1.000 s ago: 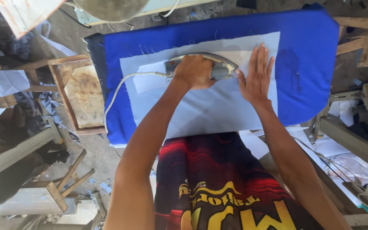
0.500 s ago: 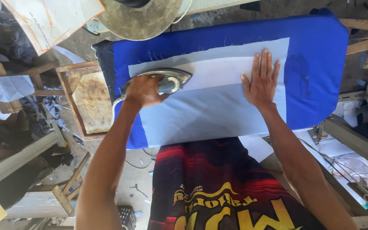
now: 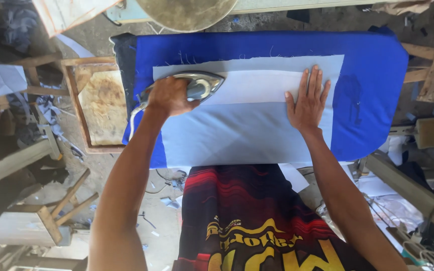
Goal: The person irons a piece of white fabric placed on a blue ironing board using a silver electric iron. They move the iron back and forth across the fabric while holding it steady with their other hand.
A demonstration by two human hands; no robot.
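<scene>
The left hand (image 3: 169, 95) is closed around the handle of a metal iron (image 3: 197, 84), which rests on the pale cloth (image 3: 237, 128) near the left end of the blue ironing board (image 3: 372, 65), its pointed tip facing right. The right hand (image 3: 307, 100) lies flat on the same cloth toward the board's right end, fingers (image 3: 313, 80) slightly spread and pointing to the far edge, well apart from the iron.

Iron (image 3: 197, 85) has slid left across the cloth (image 3: 247, 125)

The left hand (image 3: 169, 96) hides the iron's (image 3: 202, 84) handle; the top edge crops the round metal pan (image 3: 187, 12).
</scene>
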